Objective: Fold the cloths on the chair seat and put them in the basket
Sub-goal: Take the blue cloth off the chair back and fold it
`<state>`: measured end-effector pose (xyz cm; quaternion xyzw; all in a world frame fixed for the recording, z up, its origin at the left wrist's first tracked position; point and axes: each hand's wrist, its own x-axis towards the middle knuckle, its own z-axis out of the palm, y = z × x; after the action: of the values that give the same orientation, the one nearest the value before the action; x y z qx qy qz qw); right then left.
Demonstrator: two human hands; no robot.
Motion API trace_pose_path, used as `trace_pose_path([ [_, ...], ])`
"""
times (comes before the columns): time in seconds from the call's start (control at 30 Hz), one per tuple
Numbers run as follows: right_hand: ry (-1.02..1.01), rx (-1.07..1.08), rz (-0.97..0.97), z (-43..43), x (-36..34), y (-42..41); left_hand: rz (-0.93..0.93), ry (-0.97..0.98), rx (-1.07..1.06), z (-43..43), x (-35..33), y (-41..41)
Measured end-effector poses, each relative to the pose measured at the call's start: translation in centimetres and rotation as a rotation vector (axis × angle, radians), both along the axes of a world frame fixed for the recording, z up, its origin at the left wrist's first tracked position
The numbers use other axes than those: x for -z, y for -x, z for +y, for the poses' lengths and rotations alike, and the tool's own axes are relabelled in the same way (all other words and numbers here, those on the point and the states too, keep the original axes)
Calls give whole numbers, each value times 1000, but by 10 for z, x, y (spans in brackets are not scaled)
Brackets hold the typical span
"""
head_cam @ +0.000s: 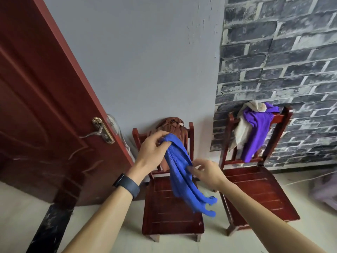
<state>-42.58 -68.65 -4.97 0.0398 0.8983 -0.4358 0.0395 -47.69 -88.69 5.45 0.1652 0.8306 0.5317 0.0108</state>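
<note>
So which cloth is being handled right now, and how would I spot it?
Find the red door, then the wooden chair right of it. Above its seat hangs the blue cloth, gripped at the top by the left hand and pinched midway by the right hand. Only it is bright blue; the brown cloth, purple cloth and cream cloth drape over chair backs.
</note>
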Motion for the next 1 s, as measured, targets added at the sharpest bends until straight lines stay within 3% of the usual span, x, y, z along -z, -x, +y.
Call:
trace_pose_path([
  [0.23, -185, 51, -62, 35, 32, -5, -70, -37, -268, -45, 21, 5],
  [0.47, 252, -170, -54, -52, 26, 13, -275, -55, 30, -43, 25, 2],
  [0.57, 127, -187, -26, -77, 25, 26, -313, -95, 40, -50, 23, 6],
  [0.7, 139, -145, -101, -74, 21, 29, -332, -101, -53, -89, 33, 21],
  [0.83, -109, -252, 15, -66, 29, 18, -293, -47, -239, -122, 56, 28],
  [1.0, -368, -384, -55, -47, 47, 1, -189, -89, -384, -144, 81, 25],
])
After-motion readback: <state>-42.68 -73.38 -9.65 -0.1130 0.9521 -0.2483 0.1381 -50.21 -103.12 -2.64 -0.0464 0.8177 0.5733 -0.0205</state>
